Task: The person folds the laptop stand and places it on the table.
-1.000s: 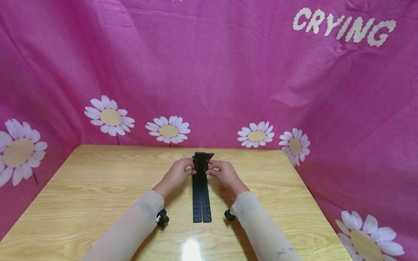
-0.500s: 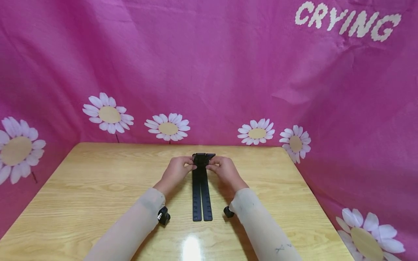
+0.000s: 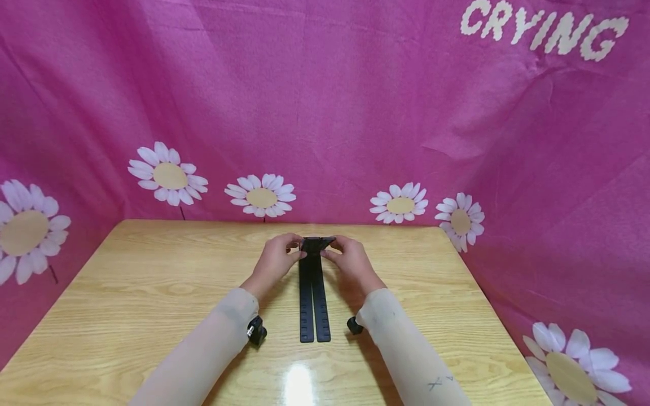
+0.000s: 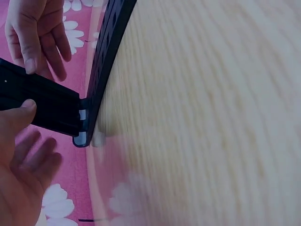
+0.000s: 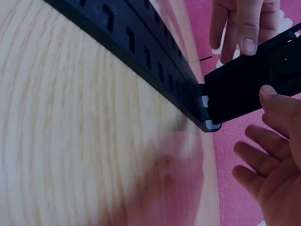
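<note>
A black folding laptop stand lies on the table with its two long notched bars pointing toward me. At its far end a hinged panel is raised at an angle from the bars. My left hand pinches the panel's left side, thumb on the near face. On the opposite side my right hand pinches it the same way. The left wrist view shows the panel joined to the upright-looking bar at a hinge. In the right wrist view my right thumb presses the panel, while its other fingers spread below.
The wooden table carries a bright light reflection near its front. Behind it and along both sides hangs a pink cloth with white daisies. A small black camera mount sits on the left sleeve, another on the right.
The raised panel has tilted and looks shorter from the head. Both hands have shifted slightly away from me with it. The bars' near ends stand a little wider apart.
</note>
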`<state>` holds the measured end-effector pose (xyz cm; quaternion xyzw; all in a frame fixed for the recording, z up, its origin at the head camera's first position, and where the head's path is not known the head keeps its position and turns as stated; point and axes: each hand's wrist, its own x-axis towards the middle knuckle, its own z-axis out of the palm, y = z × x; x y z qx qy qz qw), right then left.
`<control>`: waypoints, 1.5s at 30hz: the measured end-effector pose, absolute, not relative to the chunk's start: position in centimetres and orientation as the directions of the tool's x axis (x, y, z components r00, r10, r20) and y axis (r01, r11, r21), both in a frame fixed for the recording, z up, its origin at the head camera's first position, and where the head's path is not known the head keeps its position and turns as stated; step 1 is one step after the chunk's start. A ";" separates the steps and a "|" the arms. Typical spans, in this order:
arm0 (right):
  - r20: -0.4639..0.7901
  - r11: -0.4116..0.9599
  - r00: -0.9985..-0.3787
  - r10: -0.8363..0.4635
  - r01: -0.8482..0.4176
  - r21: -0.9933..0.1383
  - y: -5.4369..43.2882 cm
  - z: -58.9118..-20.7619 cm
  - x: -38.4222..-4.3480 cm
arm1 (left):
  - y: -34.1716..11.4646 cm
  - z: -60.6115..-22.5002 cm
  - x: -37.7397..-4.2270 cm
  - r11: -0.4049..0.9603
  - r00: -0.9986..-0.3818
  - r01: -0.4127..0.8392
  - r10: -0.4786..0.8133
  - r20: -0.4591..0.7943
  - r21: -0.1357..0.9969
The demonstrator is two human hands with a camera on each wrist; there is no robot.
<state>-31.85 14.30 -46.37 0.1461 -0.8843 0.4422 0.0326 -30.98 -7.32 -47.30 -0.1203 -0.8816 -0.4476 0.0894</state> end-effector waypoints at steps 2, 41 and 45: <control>0.183 0.528 -0.950 -0.254 -0.295 -0.796 14.3 -46.3 -31.8 | -7.4 -47.4 -31.1 0.524 -0.948 0.317 0.166 0.270 0.791; 0.004 0.549 -0.883 -0.469 -0.295 -0.782 16.4 -47.4 -31.5 | -9.7 -47.9 -30.1 0.439 -0.892 0.285 0.448 0.068 0.852; -0.013 0.564 -0.886 -0.464 -0.284 -0.775 16.3 -47.6 -31.4 | -9.6 -48.1 -30.0 0.437 -0.883 0.297 0.463 0.070 0.849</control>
